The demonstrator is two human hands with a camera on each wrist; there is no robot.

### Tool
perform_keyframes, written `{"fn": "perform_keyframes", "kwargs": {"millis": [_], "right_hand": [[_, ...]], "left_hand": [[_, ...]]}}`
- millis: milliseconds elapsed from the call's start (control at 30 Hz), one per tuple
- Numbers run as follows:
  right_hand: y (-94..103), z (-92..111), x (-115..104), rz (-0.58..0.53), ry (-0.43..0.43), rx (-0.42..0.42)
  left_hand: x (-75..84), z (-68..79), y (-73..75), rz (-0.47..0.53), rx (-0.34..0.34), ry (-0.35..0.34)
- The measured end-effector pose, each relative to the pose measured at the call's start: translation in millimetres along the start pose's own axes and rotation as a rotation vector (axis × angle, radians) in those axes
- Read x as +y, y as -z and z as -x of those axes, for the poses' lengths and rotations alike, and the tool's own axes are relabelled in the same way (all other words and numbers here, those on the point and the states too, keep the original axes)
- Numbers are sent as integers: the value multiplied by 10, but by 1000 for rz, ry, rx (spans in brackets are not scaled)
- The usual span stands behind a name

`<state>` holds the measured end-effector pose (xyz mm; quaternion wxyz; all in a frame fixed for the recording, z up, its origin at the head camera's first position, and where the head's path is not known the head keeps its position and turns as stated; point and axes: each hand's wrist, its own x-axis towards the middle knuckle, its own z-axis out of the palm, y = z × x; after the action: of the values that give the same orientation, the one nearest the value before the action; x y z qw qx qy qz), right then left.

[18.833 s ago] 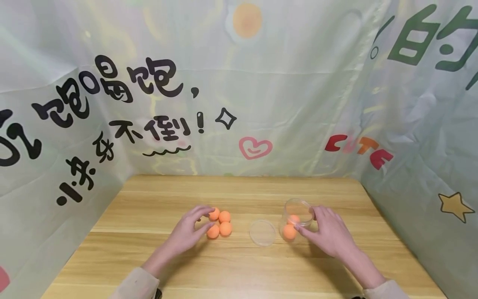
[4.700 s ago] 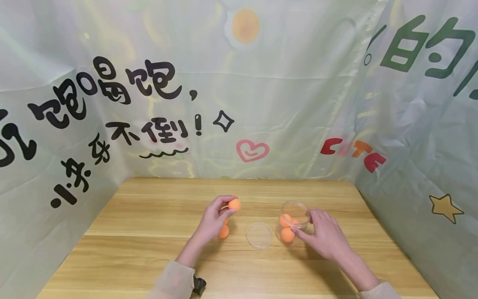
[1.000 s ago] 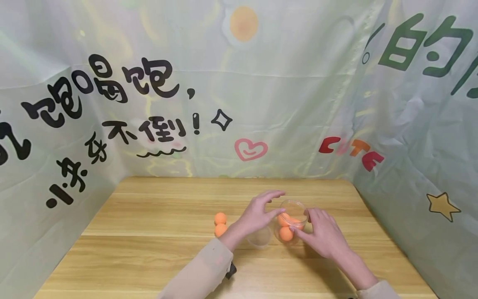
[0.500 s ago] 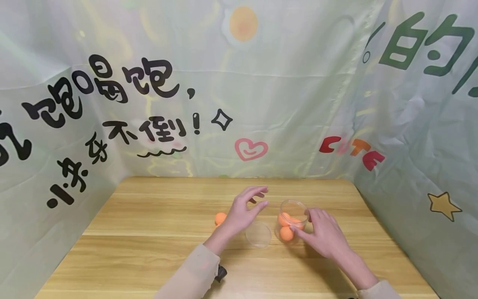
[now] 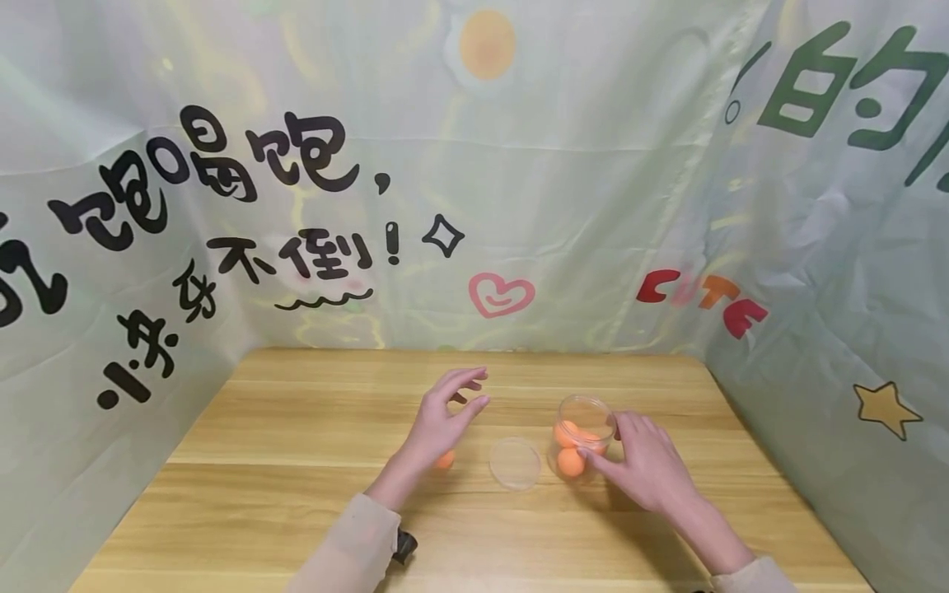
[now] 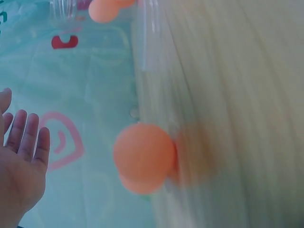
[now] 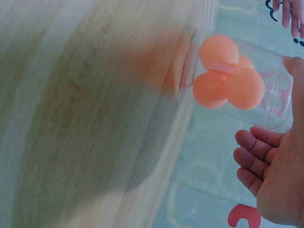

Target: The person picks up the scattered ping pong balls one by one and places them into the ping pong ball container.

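Observation:
My right hand (image 5: 651, 461) grips a clear, uncapped plastic jar (image 5: 586, 399) standing on the table, thumb and fingers at opposite sides near its rim. Several orange balls (image 7: 246, 88), like table tennis balls, lie piled in its lower part in the right wrist view. Empty and raised, my left hand (image 5: 437, 420) has its fingers loosely spread, thumb apart. Two more orange balls (image 6: 145, 154) sit on the table, one behind the other in the left wrist view. From the head, my left hand and wrist mostly cover them, with an orange sliver (image 5: 445, 459) showing.
A clear round lid (image 5: 515, 463) lies flat on the wooden table (image 5: 311, 494) between the left hand and the jar. Printed cloth (image 5: 415, 189) hangs along the back and both sides of the table.
My left hand, holding a ball 4.7 seconds ago, has let it go at the jar and moved back left. The jar has gained balls since the first frame; the table pile has shrunk.

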<state>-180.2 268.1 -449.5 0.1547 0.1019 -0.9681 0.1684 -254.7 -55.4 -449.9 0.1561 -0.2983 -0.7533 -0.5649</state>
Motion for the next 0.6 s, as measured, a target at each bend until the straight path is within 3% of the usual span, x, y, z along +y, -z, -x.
{"fn": "perform_keyframes", "kwargs": {"millis": [233, 600], "right_hand": [[2, 3, 5, -2, 4, 2], [-12, -2, 15, 3, 4, 4]], "left_hand": [[-95, 93, 200, -40, -23, 81], [-262, 215, 444, -172, -71, 101]]}}
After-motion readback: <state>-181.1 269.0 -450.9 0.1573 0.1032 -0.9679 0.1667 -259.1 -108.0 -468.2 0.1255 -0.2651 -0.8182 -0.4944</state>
